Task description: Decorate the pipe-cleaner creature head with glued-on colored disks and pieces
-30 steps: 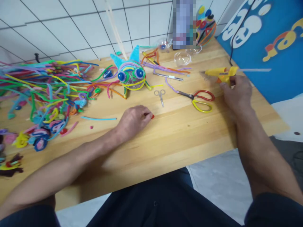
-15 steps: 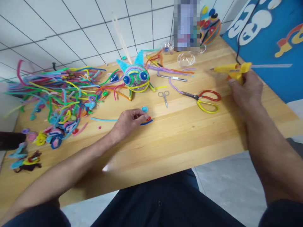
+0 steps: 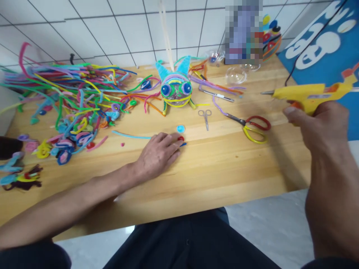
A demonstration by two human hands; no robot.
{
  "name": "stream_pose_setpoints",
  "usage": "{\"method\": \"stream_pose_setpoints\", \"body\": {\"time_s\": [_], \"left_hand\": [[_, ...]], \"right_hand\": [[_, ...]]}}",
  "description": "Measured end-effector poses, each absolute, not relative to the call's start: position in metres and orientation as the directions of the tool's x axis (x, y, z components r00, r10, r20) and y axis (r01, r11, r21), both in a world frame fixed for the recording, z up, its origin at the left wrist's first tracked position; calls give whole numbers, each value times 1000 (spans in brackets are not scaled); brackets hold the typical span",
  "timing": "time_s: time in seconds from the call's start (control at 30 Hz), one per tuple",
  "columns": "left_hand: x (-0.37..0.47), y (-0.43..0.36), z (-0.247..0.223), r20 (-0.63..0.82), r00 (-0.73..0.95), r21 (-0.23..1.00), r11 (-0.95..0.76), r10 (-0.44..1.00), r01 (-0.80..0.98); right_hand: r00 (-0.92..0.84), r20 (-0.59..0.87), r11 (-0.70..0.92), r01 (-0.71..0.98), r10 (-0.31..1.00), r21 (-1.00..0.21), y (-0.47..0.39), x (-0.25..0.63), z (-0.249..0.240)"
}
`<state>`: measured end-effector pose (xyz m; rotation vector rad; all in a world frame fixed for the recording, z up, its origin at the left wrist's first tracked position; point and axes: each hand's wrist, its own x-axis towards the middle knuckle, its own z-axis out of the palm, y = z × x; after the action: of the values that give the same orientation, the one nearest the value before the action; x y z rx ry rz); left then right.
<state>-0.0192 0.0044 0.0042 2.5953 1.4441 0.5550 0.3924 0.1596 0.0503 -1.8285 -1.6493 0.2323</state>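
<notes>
- Blue fuzzy stem (image 3: 130,135) is lying just left of the left hand (image 3: 157,155); its right end is disappearing at the knuckles.
- Left hand is resting palm-down, reaching a red piece (image 3: 181,138); whether it is pinching, the view is not showing. Dark-blue piece (image 3: 184,144) is hiding partly beneath it.
- Just beyond this hand, a light-blue disc (image 3: 180,129) is lying.
- Right hand (image 3: 325,125) is gripping a yellow glue gun (image 3: 301,92); some fingers are hiding behind the handle.
- Gluing, I am judging, is being prepared, calling for a steady nozzle (image 3: 267,92) above the pieces.
</notes>
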Motion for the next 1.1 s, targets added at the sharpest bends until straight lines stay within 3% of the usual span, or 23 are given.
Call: {"method": "stream_pose_setpoints", "body": {"time_s": [0.07, 0.17, 0.37, 0.7, 0.93, 1.1], "left_hand": [[-18, 0, 4, 221, 511, 204, -552, 831, 809], [-16, -5, 5, 188, 526, 104, -550, 829, 829], [-13, -8, 5, 143, 540, 18, -548, 830, 837], [-17, -11, -8, 212, 478, 187, -516, 852, 836], [-22, -2, -9, 224, 462, 310, -512, 858, 801], [-23, -1, -12, 213, 471, 332, -517, 856, 789]], "right_hand": [[216, 229, -58, 834, 949, -548, 146, 369, 61], [156, 197, -26, 842, 968, -539, 126, 327, 70], [-261, 298, 338, 909, 918, -243, 110, 264, 61], [-437, 266, 453, 892, 860, 1, 121, 235, 29], [-453, 257, 468, 884, 854, 5, 122, 234, 27], [-476, 229, 487, 873, 849, 10, 122, 233, 26]]}}
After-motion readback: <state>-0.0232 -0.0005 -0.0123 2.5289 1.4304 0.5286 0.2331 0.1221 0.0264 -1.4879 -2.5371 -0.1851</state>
